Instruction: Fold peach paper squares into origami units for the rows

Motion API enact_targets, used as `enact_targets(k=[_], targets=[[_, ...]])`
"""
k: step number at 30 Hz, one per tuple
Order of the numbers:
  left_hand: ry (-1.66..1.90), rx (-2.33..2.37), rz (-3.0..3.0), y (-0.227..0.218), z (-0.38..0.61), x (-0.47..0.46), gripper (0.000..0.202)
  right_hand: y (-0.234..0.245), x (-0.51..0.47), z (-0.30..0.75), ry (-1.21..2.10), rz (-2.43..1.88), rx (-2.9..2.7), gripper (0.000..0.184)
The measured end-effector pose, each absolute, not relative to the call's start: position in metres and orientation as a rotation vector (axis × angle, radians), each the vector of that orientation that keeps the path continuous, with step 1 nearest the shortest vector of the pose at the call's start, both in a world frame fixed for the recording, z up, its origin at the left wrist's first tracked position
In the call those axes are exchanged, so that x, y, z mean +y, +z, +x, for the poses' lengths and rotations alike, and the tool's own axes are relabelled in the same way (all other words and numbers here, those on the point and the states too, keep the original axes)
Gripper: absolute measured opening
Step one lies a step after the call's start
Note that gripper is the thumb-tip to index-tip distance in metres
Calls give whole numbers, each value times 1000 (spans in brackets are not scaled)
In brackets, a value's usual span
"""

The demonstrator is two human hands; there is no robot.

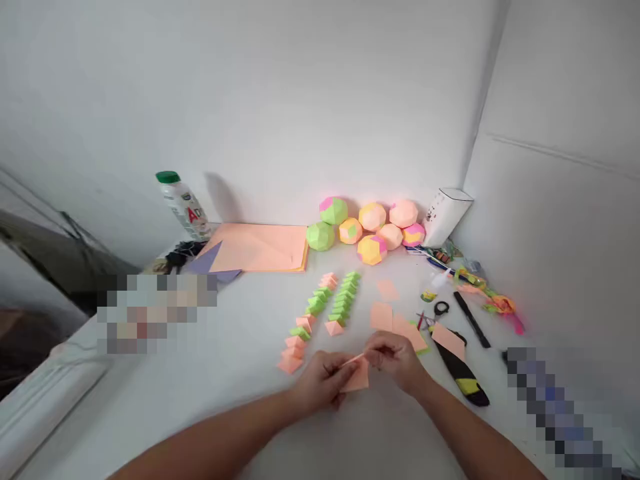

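Note:
Both my hands meet low in the middle of the white table [210,387] over a small orange paper square [358,377]. My left hand [324,382] pinches its left side, fingers curled. My right hand [395,359] pinches the upper right edge, which is lifted into a fold. Just beyond the hands lie rows of folded green and orange paper units [325,305]. Loose orange paper squares [384,313] lie to the right of those.
Several coloured paper balls [367,227] sit at the back by the wall, next to a white box [444,215]. A stack of orange sheets [260,247] and a green-capped bottle [181,203] stand back left. Scissors [440,309], pens and a black pouch [463,377] lie at right.

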State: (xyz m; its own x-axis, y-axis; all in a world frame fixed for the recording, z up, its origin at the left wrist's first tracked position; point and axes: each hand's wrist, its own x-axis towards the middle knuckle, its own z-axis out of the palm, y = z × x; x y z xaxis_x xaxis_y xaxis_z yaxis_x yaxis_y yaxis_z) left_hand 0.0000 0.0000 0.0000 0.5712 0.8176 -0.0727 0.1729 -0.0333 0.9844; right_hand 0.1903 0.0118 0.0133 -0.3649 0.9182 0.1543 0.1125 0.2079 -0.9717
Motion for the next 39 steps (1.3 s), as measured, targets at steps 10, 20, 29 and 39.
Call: enact_targets(k=[10,20,29,39], targets=[[571,917,1414,0,-4,1,44,19,8,186,1192,-1060,-1745,21],[687,944,1258,-10,-3,3,37,11,10,187,1367,-1186,-1601,19],[763,834,1287,-5,-4,2,35,17,7,183,1448,-1179,-1546,23],[991,870,1317,-4,-5,3,19,15,6,185,1494,-1175,-1498,22]])
